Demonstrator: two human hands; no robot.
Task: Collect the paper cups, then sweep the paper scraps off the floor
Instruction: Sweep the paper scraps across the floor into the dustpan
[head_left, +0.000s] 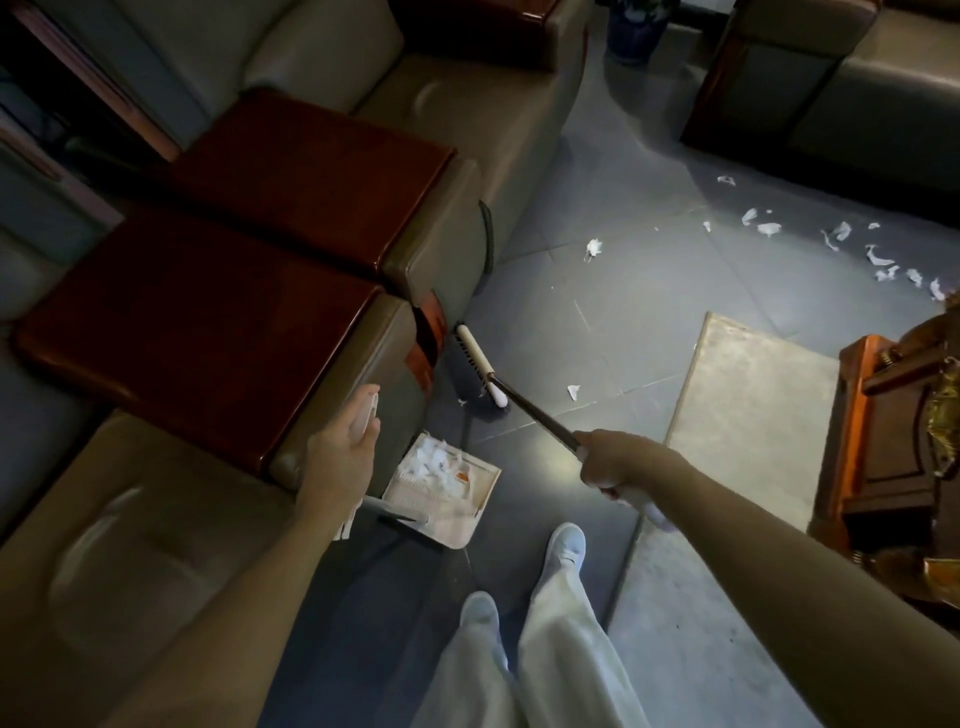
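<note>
A person stands on a dark tiled floor (597, 322) beside brown leather sofas (457, 98) with glossy red-wood armrests. The right hand (618, 462) is clenched round the dark handle of a long broom (535, 415). The left hand (340, 444) grasps a pale upright handle, apparently belonging to the cream plastic dustpan (457, 519). The dustpan sits on the floor at the near sofa's foot and holds a heap of white paper scraps (431, 460).

A careless stroke could likely push the small scrap by the bristles under the sofa, and tilting the dustpan could spill its heap. Scattered scraps (831, 239) lie by the floor's far right edge, well apart from the dustpan.

The broom's handle runs from the right hand forward and left, down to its cream-backed broom head (475, 364). The head's long axis lies along the sofa base, pointing away from the person. No paper cups are visible.
</note>
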